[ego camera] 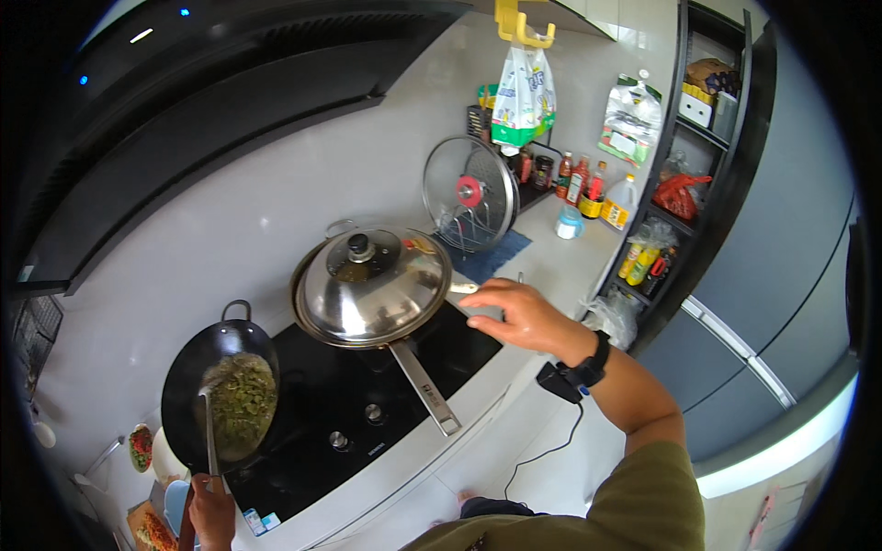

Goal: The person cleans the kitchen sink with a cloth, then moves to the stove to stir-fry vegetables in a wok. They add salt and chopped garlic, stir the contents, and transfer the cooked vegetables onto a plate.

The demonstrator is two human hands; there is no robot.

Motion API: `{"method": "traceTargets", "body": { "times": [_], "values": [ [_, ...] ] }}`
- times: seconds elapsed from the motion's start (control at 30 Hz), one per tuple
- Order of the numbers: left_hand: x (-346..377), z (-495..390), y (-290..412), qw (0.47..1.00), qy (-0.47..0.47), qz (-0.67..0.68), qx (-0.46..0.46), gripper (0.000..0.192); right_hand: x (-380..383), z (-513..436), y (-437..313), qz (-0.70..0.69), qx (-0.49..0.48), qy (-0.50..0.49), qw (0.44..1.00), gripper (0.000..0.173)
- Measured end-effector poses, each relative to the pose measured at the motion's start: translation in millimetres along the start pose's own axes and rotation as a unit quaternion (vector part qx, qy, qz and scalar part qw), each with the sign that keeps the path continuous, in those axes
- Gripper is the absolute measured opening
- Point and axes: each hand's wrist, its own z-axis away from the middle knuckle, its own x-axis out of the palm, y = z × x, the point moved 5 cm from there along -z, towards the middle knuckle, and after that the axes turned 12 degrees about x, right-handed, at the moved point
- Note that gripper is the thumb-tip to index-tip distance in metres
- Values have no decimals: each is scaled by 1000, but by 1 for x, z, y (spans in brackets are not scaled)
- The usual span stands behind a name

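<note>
My left hand (211, 513) is closed around the handle of a metal spatula (211, 434), whose head rests among green leafy vegetables in liquid (241, 406) inside a black wok (180, 372). The wok sits at the left of the black cooktop (310, 413). On the right part stands a pan with a long steel handle (424, 389), covered by a domed steel lid (379, 296) with a glass centre and black knob. Over the counter just right of that lid is my right hand (517, 317), thumb and fingers apart, near a small pale object (463, 288); contact cannot be told.
A glass lid (441, 186) stands in a wire rack on a blue cloth (506, 255). Behind are sauce bottles (577, 180), a blue-lidded jar (569, 222) and a plastic jug (620, 203). Chopped food lies on a board (141, 516) at lower left. A range hood (207, 89) overhangs the cooktop.
</note>
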Motion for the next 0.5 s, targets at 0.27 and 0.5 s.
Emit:
{"method": "traceTargets", "body": {
  "times": [0.27, 0.5],
  "values": [
    [-8, -11, 19, 991, 42, 116, -50, 22, -111, 62, 183, -55, 271, 129, 952, 27],
    [-68, 19, 132, 934, 355, -10, -39, 23, -133, 89, 466, -219, 530, 166, 802, 27]
  ]
}}
